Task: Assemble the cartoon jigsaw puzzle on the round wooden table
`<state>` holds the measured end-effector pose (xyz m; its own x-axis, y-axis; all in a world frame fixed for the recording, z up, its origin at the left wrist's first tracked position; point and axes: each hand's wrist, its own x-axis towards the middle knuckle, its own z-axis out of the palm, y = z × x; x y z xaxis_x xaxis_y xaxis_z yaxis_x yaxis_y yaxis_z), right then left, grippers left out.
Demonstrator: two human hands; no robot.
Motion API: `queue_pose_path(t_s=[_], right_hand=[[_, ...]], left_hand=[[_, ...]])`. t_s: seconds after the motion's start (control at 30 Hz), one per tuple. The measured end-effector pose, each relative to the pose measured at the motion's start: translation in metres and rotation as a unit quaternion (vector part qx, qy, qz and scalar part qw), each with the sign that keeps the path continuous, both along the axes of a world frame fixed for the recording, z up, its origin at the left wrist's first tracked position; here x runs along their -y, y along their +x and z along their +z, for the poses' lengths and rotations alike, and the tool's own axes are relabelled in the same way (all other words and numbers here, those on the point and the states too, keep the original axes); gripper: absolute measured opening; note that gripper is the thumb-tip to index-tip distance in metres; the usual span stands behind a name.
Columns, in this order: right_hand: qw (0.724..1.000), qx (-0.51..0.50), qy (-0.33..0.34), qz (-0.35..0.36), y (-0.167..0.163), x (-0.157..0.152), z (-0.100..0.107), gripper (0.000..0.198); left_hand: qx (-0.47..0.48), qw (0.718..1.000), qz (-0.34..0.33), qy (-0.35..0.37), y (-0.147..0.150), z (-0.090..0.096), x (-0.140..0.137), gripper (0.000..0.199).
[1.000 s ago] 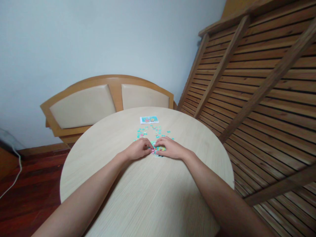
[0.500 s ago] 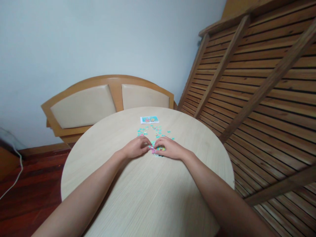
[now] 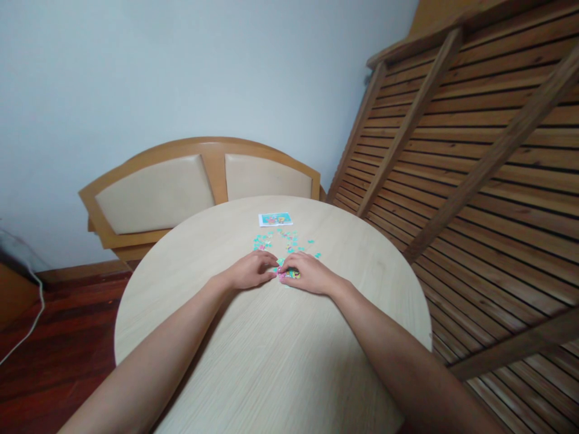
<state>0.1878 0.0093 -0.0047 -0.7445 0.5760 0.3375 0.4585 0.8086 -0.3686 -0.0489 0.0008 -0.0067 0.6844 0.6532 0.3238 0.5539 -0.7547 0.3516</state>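
Note:
A small, partly joined jigsaw puzzle (image 3: 292, 274) in pink, yellow and teal lies on the table, mostly covered by my hands. My left hand (image 3: 253, 269) is at its left edge, thumb and fingertips closed about a pink part there. From the right, my right hand (image 3: 307, 272) reaches over the puzzle, fingers curled and thumb pressed down on it, almost meeting the left fingertips. Which single piece each hand grips is too small to make out. Loose teal jigsaw pieces (image 3: 263, 240) are scattered just beyond my hands, with a few off to the right.
Behind the pieces lies a picture card (image 3: 275, 219) with a teal scene. The round wooden table (image 3: 253, 361) stands before a padded headboard (image 3: 154, 196) by the wall. A slatted wooden frame (image 3: 474, 181) leans close on the right. A white cable (image 3: 38, 307) hangs at left.
My right hand has shifted slightly down and left, covering more of the puzzle's right part. My left hand stays nearly still at the puzzle's edge. The view has moved slightly.

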Motion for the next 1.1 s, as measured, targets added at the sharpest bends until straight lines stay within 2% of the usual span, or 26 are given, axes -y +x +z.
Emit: queue_pose_path(t_s=[0.6, 0.77, 0.93, 1.1], right_hand=[[0.988, 0.099, 0.119, 0.002, -0.005, 0.010, 0.014, 0.029], [0.991, 0.089, 0.101, 0.006, -0.005, 0.009, 0.013, 0.028], [0.998, 0.045, 0.046, 0.022, 0.000, 0.003, 0.010, 0.023], [1.000, 0.006, 0.017, -0.025, 0.012, -0.006, 0.011, 0.019]], left_hand=[[0.009, 1.000, 0.006, -0.002, 0.001, 0.000, 0.001, 0.026], [0.010, 1.000, 0.006, 0.000, 0.001, 0.000, 0.001, 0.025], [0.003, 0.999, 0.042, -0.006, 0.003, 0.000, 0.004, 0.031], [-0.011, 0.997, 0.074, 0.006, 0.008, -0.002, 0.005, 0.039]])
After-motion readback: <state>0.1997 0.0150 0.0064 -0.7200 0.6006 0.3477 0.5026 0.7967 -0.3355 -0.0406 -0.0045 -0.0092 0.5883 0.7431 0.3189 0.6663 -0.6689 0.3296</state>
